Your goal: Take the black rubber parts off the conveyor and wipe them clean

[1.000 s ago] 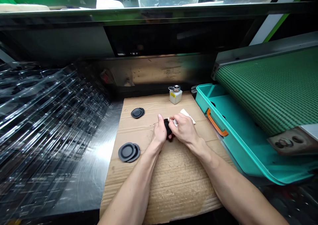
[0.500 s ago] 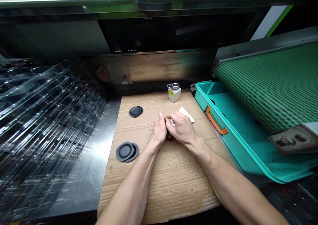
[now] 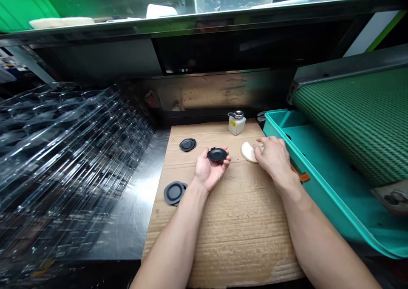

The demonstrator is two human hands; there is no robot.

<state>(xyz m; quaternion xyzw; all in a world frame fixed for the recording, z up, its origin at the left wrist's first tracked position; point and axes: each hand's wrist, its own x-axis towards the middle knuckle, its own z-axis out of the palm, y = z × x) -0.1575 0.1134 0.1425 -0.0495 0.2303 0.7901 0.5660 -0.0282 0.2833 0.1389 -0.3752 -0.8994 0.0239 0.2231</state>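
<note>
Clear plastic trays (image 3: 73, 165) lie left, a green conveyor belt (image 3: 360, 114) right.

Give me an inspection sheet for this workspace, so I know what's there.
Surface: flat brown cardboard sheet, scuffed; shiny metal surface shows on its left.
Work pieces: small round black piece in the left hand; round cream pad on the cardboard, partly covered by the right hand; overlapping dark round pieces, one far group, one near group.
Clutter: squat whitish bottle with yellow label toward the back.
Hands: left palm-up, gripping its piece; right over the pad, grip unclear.
Cables: nothing seen.
Surroundings: stacked clear plastic trays left; teal plastic bin with orange handle and green mesh conveyor belt right.
</note>
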